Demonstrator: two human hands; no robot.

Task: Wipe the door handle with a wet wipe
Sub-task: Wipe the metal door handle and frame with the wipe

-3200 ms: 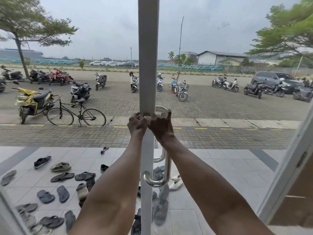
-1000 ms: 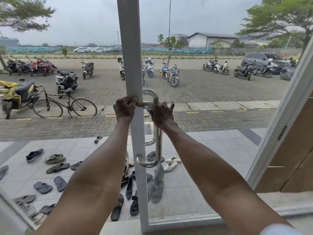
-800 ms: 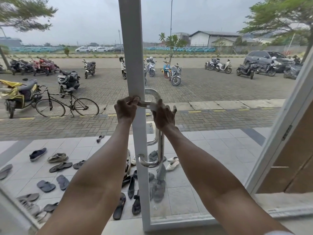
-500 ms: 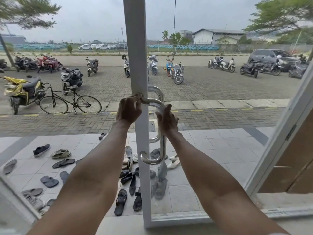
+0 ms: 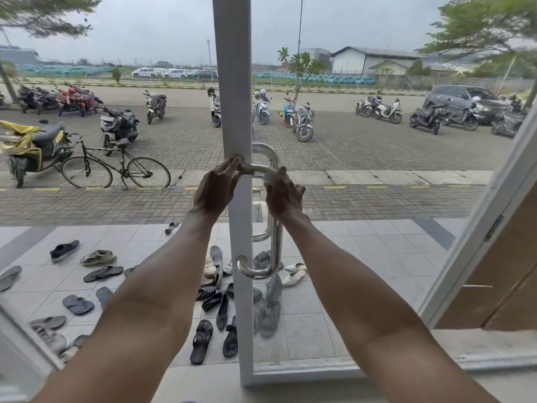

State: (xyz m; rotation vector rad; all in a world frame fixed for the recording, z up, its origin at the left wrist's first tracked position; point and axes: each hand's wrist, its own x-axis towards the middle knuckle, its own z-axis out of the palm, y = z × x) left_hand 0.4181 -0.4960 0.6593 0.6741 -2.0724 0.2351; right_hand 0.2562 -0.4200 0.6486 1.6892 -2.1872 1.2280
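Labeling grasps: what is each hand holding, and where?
Right hand: wet wipe pressed on door handle upper bend. Left hand: fingers at the handle's top mount.

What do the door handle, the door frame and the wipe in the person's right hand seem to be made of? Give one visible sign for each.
Door handle: probably polished steel; mirror-bright, reflective tube.
Door frame: likely painted metal; flat, even white, though unclear.
Wipe: thin pale sheet, material unclear, mostly hidden under the right hand.

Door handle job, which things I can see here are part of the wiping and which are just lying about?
Part of the job:
curved steel door handle
white wet wipe, under the right hand
left hand, at the handle's top mount
white door frame

Just lying about:
scattered sandals and shoes
black bicycle
parked scooters
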